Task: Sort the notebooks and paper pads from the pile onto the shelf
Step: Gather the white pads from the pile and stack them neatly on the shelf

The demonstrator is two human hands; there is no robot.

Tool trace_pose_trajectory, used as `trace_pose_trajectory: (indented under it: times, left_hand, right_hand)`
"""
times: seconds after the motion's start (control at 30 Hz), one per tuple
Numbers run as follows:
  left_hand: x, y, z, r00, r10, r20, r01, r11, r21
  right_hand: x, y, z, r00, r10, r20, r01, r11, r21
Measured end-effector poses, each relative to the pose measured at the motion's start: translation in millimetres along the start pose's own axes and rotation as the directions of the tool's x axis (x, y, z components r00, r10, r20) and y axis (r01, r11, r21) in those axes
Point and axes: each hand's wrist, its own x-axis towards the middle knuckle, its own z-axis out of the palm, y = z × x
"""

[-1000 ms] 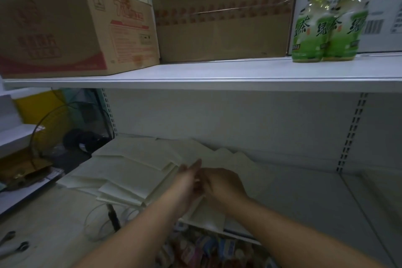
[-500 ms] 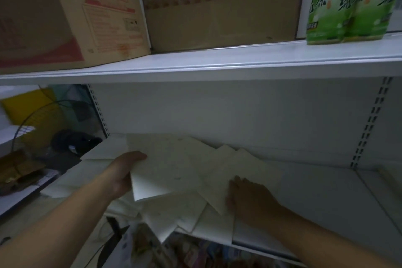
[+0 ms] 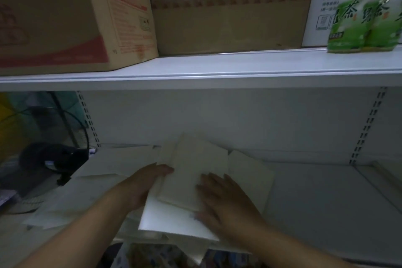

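We are holding a cream rectangular paper pad (image 3: 191, 172) on the white metal shelf (image 3: 326, 202), left hand (image 3: 143, 185) gripping its left edge, right hand (image 3: 224, 200) flat, released. The overhanging white pads (image 3: 174, 222) beneath may be slipping off.

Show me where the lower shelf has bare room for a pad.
Bare: the lower shelf right of the pads, out to the slotted upright. Crowded: left and middle, where the left hand and right hand are on the overlapping pads.
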Motion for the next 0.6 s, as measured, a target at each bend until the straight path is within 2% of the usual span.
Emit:
trace_pose_trajectory:
  times: [0.1,0.17,0.23,0.3,0.33,0.4,0.47,0.53,0.6]
  left_hand:
    - [4,-1,-24,0.998,0.056,0.016,-0.056,0.998,-0.008]
    - [9,-1,-36,0.995,0.094,0.017,-0.094,0.995,-0.024]
    - [16,0,-43,0.993,0.110,0.031,-0.108,0.992,-0.066]
    - [20,2,-45,0.993,0.109,0.044,-0.105,0.990,-0.094]
    - [22,3,-45,0.991,0.120,0.064,-0.113,0.988,-0.104]
    - [24,6,-43,0.978,0.159,0.134,-0.145,0.984,-0.107]
    - [26,7,-37,0.956,0.190,0.226,-0.168,0.979,-0.113]
    - [27,3,-23,0.940,0.199,0.278,-0.174,0.978,-0.111]
    - [26,-2,0,0.927,0.206,0.313,-0.188,0.978,-0.085]
  right_hand:
    - [-6,23,4,0.938,0.271,0.215,-0.258,0.962,-0.087]
    - [-17,38,12,0.839,0.426,0.340,-0.449,0.893,-0.012]
    - [-27,35,11,0.787,0.477,0.391,-0.510,0.860,-0.023]
    - [-32,29,7,0.780,0.513,0.359,-0.532,0.845,-0.053]
    - [-33,25,0,0.770,0.549,0.324,-0.581,0.814,0.003]
    - [-36,24,-9,0.729,0.671,0.139,-0.682,0.692,0.236]
    - [-43,27,-20,0.691,0.723,0.005,-0.679,0.647,0.347]
    - [-49,26,-28,0.721,0.685,-0.102,-0.607,0.696,0.384]
    - [-49,12,-34,0.794,0.596,-0.117,-0.531,0.775,0.343]
